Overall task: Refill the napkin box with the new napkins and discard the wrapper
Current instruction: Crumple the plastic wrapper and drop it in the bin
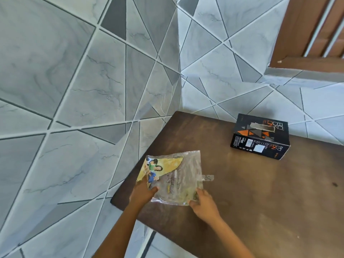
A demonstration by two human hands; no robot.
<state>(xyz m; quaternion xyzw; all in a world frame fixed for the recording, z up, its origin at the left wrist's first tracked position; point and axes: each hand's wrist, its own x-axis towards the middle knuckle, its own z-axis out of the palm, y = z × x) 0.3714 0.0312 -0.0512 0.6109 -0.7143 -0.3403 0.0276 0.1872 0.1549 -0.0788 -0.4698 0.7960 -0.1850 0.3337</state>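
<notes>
Left hand (144, 190) and right hand (202, 201) pinching flat wrapper (178, 175) at table (251, 192) edge, box (260, 136) well apart, bare room between, print blurry

Bare table (242, 192) between wrapper (178, 175), box (260, 136)

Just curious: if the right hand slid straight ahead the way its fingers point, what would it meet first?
The right hand already grips the plastic napkin wrapper, so that comes first; beyond it, probably bare wooden table.
</notes>
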